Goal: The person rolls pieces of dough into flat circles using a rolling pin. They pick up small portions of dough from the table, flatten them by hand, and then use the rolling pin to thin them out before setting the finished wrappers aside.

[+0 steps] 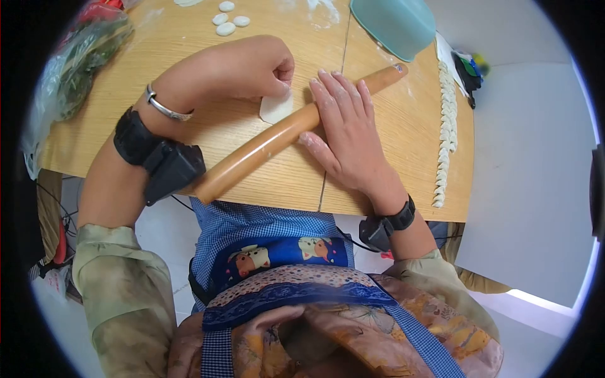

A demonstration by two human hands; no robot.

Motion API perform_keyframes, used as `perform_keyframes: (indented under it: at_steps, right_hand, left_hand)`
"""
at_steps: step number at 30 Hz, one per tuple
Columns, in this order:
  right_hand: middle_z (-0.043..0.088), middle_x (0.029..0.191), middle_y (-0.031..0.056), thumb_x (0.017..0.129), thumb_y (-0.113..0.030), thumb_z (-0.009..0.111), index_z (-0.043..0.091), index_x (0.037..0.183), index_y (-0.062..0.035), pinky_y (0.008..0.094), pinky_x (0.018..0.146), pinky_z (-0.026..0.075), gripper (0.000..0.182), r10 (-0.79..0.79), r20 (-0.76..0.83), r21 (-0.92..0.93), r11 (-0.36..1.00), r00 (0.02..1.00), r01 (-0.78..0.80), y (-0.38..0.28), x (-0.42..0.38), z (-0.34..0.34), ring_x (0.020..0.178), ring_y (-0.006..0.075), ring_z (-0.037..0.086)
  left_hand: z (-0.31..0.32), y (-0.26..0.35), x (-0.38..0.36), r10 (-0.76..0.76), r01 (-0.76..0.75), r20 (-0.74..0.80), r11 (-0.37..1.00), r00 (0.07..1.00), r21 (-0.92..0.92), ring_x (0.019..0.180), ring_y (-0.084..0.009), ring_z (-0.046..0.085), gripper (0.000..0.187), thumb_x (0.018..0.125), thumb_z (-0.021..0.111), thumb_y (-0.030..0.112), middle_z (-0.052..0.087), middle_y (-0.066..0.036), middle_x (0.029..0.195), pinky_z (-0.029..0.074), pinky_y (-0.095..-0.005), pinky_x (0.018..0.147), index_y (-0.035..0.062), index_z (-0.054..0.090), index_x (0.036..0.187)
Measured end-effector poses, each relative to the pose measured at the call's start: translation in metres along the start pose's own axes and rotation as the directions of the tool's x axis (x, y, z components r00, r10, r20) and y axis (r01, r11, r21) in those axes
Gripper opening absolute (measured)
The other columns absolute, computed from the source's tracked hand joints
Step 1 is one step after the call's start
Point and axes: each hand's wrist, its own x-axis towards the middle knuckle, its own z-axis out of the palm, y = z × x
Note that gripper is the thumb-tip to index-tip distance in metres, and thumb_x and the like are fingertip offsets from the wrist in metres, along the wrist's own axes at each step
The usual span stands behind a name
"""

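Observation:
A flattened white dough piece (276, 108) lies on the wooden table, its upper edge pinched in the curled fingers of my left hand (261, 66). Against its lower right side rests a wooden rolling pin (261, 150), slanting from lower left to upper right. My right hand (346, 129) lies over the pin with its floury fingers stretched out flat and the thumb on the near side. Several small dough discs (241, 21) sit beyond my left hand.
A light teal bowl (400, 25) stands at the far edge. Rows of shaped dough pieces (446, 126) line the table's right side. Plastic bags (85, 69) with something green lie at the left. The wooden table (378, 183) has flour on its far part.

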Motion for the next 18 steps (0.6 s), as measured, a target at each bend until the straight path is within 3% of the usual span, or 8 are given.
perform_keyframes:
  at_steps: [1,3,5,11,18]
  right_hand:
    - [0.045,0.154,0.0251,0.098,-0.048,0.057,0.047,0.148,0.0039,0.0592,0.124,0.020,0.073,-0.019,-0.017,-0.007,1.000,1.000,0.019,0.001,0.007,0.002,0.146,0.0432,0.039]
    - [0.048,0.152,0.0255,0.099,-0.050,0.055,0.050,0.145,0.0052,0.0596,0.122,0.023,0.072,-0.041,-0.033,-0.014,0.999,0.999,0.041,0.005,0.023,0.006,0.143,0.0435,0.042]
    - [0.052,0.148,0.0272,0.100,-0.052,0.052,0.051,0.142,0.0074,0.0596,0.119,0.028,0.073,-0.071,-0.050,-0.016,0.997,0.996,0.070,0.008,0.038,0.009,0.140,0.0439,0.045]
    - [0.053,0.146,0.0299,0.100,-0.055,0.051,0.052,0.142,0.0085,0.0596,0.117,0.031,0.076,-0.031,-0.092,0.026,0.999,0.995,0.034,0.010,0.065,0.022,0.140,0.0452,0.045]
    - [0.042,0.155,0.0286,0.097,-0.055,0.055,0.042,0.152,0.0055,0.0594,0.123,0.021,0.083,-0.026,-0.028,0.008,1.000,0.999,0.027,0.002,0.005,0.001,0.146,0.0465,0.037]
  left_hand:
    - [0.000,-0.005,0.002,-0.003,0.003,-0.002,1.000,1.000,-0.001,0.069,-0.0147,0.058,0.015,0.084,0.068,0.009,0.064,-0.009,0.072,0.050,-0.0316,0.065,-0.0045,0.067,0.088]
    - [0.000,-0.012,0.005,0.151,-0.151,-0.016,0.988,0.988,0.039,0.068,-0.0152,0.056,0.016,0.085,0.068,0.011,0.064,-0.009,0.072,0.048,-0.0333,0.064,-0.0045,0.067,0.089]
    - [-0.001,-0.013,0.005,0.162,-0.161,-0.005,0.985,0.987,0.058,0.068,-0.0156,0.056,0.018,0.086,0.068,0.012,0.063,-0.009,0.072,0.048,-0.0337,0.065,-0.0047,0.066,0.089]
    - [0.000,-0.021,0.008,0.122,-0.121,-0.024,0.992,0.992,0.037,0.069,-0.0168,0.055,0.017,0.088,0.066,0.012,0.061,-0.011,0.072,0.048,-0.0346,0.067,-0.0049,0.065,0.090]
    - [-0.002,-0.016,0.004,0.145,-0.145,0.004,0.989,0.989,0.036,0.070,-0.0187,0.057,0.016,0.088,0.065,0.012,0.061,-0.012,0.072,0.048,-0.0351,0.067,-0.0043,0.064,0.090]
